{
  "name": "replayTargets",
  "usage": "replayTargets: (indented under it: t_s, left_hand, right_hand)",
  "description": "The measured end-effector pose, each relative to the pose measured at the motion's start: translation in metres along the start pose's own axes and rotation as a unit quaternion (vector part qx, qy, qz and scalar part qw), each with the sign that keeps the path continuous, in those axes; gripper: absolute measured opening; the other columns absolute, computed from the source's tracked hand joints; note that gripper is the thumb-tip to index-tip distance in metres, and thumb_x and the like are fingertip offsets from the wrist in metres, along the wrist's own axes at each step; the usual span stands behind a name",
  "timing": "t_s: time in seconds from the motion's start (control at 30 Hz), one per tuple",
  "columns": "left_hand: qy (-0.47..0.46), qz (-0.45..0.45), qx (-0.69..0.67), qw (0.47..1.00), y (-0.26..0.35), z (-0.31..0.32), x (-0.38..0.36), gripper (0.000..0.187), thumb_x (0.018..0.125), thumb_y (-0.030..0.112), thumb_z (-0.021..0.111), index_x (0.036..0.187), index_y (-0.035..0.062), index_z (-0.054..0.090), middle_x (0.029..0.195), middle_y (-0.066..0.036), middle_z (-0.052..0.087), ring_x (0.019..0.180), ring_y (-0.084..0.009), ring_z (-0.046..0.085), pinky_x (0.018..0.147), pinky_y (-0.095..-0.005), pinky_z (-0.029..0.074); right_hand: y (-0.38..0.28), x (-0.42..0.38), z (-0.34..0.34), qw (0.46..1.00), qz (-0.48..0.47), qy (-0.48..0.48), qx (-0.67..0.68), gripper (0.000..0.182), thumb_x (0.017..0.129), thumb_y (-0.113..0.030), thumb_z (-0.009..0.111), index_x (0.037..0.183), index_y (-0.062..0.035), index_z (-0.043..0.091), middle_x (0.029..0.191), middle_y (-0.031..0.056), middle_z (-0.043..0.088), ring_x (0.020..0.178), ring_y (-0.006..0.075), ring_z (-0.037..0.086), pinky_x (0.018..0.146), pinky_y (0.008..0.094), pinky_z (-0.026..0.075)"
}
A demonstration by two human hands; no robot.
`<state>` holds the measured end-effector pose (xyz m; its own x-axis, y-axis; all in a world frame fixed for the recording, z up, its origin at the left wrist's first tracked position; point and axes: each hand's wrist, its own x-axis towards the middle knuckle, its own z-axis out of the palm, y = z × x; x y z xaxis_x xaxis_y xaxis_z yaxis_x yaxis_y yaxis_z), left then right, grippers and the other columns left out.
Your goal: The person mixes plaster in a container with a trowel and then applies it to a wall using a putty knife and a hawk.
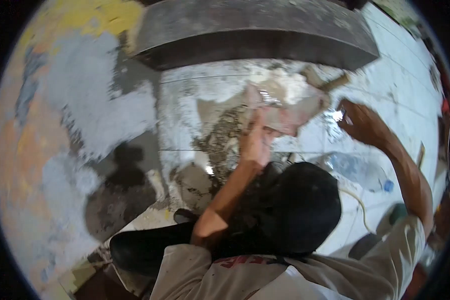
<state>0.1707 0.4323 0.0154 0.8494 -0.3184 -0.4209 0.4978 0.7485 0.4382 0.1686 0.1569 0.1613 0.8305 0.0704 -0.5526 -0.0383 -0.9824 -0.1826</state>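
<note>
My left hand (256,145) grips the near side of a crumpled, translucent plastic bag (285,112). White stuff that looks like powder shows at the bag's top, and reddish marks show on its side. To the right of the bag, my right hand (362,122) hangs over the tiles with its fingers curled together. A small pale spot shows at those fingertips, but blur hides whether it is something held. Behind the bag, a wooden stick or handle (337,82) pokes out; its other end is hidden.
A long dark block (255,47) lies across the far side. A patchy painted wall (105,85) stands on the left. Grey rubble (225,135) litters the white tiles. A clear plastic bottle (355,171) with a blue cap lies near a yellowish cable (361,210). My dark-clothed knee (300,210) is close.
</note>
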Motion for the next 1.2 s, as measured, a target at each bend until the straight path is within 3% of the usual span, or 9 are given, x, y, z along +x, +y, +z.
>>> replayTargets:
  t_s: [0.17,0.23,0.47,0.73,0.83,0.93,1.0,1.07,1.2]
  left_hand:
    - [0.051,0.016,0.008,0.999,0.002,0.023,-0.002,0.042,0.101,0.028,0.067,0.138,0.0134,0.054,0.133,-0.004,0.061,0.120,-0.0232,0.061,0.100,-0.0439,0.055]
    - [0.063,-0.019,0.002,0.998,-0.001,0.019,-0.002,0.024,0.099,0.027,0.070,0.119,0.0133,0.068,0.117,0.001,0.069,0.106,-0.0155,0.066,0.092,-0.0333,0.057]
    - [0.019,0.103,-0.095,0.990,0.012,0.018,-0.017,0.023,0.102,0.016,0.065,0.124,0.0082,0.064,0.118,-0.005,0.069,0.104,-0.0173,0.068,0.091,-0.0338,0.059]
    - [0.057,0.180,-0.078,0.979,0.070,-0.003,-0.004,0.036,0.100,0.017,0.070,0.131,0.0027,0.061,0.129,-0.006,0.064,0.117,-0.0184,0.062,0.105,-0.0345,0.052]
    - [0.090,0.194,-0.007,0.977,0.087,-0.023,-0.001,0.039,0.100,0.021,0.070,0.133,0.0026,0.058,0.128,-0.007,0.063,0.118,-0.0183,0.060,0.107,-0.0327,0.050]
    - [0.181,0.207,0.101,0.956,0.106,-0.037,-0.034,0.052,0.099,0.029,0.072,0.138,0.0007,0.053,0.123,-0.008,0.063,0.111,-0.0195,0.060,0.101,-0.0362,0.049]
    - [0.199,0.071,0.266,0.941,0.114,-0.078,-0.063,0.060,0.098,0.031,0.073,0.146,0.0031,0.047,0.123,-0.010,0.061,0.109,-0.0223,0.061,0.098,-0.0389,0.048]
    - [0.224,-0.185,0.494,0.819,0.158,-0.056,-0.112,0.059,0.101,0.029,0.069,0.150,0.0062,0.045,0.123,-0.012,0.060,0.110,-0.0232,0.061,0.097,-0.0390,0.049]
    - [-0.089,-0.109,0.683,0.717,0.225,-0.032,-0.191,0.054,0.105,0.035,0.059,0.147,0.0040,0.048,0.122,-0.018,0.060,0.115,-0.0297,0.061,0.097,-0.0436,0.051]
  right_hand:
    - [-0.062,-0.037,0.045,0.833,-0.024,-0.007,0.553,0.082,0.094,-0.044,0.072,0.153,0.0005,0.038,0.143,0.0249,0.053,0.129,0.0366,0.057,0.108,0.0505,0.046]
    - [-0.079,-0.024,0.073,0.739,-0.029,0.038,0.672,0.076,0.097,-0.036,0.070,0.153,0.0015,0.037,0.147,0.0216,0.052,0.131,0.0325,0.055,0.112,0.0484,0.043]
    - [-0.138,0.061,0.148,0.398,-0.151,0.079,0.902,0.040,0.099,-0.015,0.066,0.135,-0.0056,0.051,0.120,0.0068,0.063,0.113,0.0203,0.061,0.100,0.0392,0.048]
    - [-0.203,0.124,0.120,0.484,-0.179,0.060,0.855,0.044,0.100,-0.015,0.066,0.139,-0.0005,0.051,0.128,0.0097,0.061,0.118,0.0227,0.058,0.105,0.0363,0.045]
    - [-0.233,0.144,0.100,0.379,-0.210,0.007,0.901,0.043,0.102,-0.018,0.064,0.140,-0.0045,0.050,0.128,0.0067,0.062,0.116,0.0215,0.060,0.105,0.0376,0.046]
    - [-0.247,0.185,0.102,0.388,-0.189,-0.013,0.902,0.037,0.102,-0.019,0.063,0.136,-0.0051,0.053,0.128,0.0061,0.063,0.114,0.0205,0.061,0.104,0.0380,0.047]
    - [-0.258,0.211,0.093,0.395,-0.203,-0.024,0.896,0.032,0.102,-0.018,0.063,0.131,-0.0045,0.057,0.126,0.0065,0.064,0.113,0.0195,0.061,0.101,0.0373,0.050]
    - [-0.258,0.271,0.112,0.438,-0.225,-0.074,0.867,0.029,0.101,-0.017,0.063,0.126,-0.0034,0.060,0.121,0.0070,0.067,0.108,0.0194,0.064,0.096,0.0381,0.054]
    - [-0.286,0.328,0.123,0.514,-0.173,-0.091,0.836,0.024,0.099,-0.016,0.065,0.119,-0.0025,0.064,0.110,0.0058,0.068,0.097,0.0209,0.067,0.088,0.0402,0.057]
